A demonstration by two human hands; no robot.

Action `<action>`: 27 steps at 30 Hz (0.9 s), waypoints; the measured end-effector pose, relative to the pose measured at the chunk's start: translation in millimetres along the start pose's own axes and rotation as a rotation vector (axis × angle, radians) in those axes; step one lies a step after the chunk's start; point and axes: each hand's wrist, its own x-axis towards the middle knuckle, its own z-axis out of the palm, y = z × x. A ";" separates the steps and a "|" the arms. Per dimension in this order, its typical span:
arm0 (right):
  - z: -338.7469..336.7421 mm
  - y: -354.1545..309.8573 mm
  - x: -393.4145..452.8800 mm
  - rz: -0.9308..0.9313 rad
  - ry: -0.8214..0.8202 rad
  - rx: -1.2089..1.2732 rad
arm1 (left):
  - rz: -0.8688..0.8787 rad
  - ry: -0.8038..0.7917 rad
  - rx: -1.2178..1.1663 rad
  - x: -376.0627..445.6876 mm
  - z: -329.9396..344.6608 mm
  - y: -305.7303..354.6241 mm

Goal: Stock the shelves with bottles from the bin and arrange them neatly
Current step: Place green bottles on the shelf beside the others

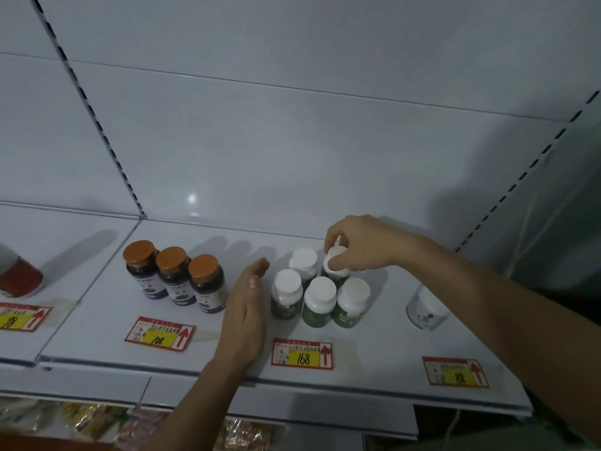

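Right hand (361, 245) pinching white-capped green bottle (335, 265) cap, left hand (245, 304) flat, fingers straight

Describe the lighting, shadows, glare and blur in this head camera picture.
Head view: dim, bluish light; a small glare spot on the white back panel; the orange-capped dark bottles cast long shadows up and to the right; a large soft shadow darkens the right side; wide-angle bending curves the white shelf edge; the white jar beside the right forearm looks blurred.
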 end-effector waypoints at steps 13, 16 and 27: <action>-48.7 -16.2 -5.0 -0.194 0.119 -0.251 | 0.101 0.008 0.019 -13.6 -19.0 27.9; -62.9 -57.5 -1.8 -0.367 0.110 -0.293 | 0.228 0.045 0.082 -27.3 -53.0 62.1; -20.1 -291.0 50.6 -0.753 0.005 -0.465 | 0.091 0.085 1.091 -40.7 -336.4 92.4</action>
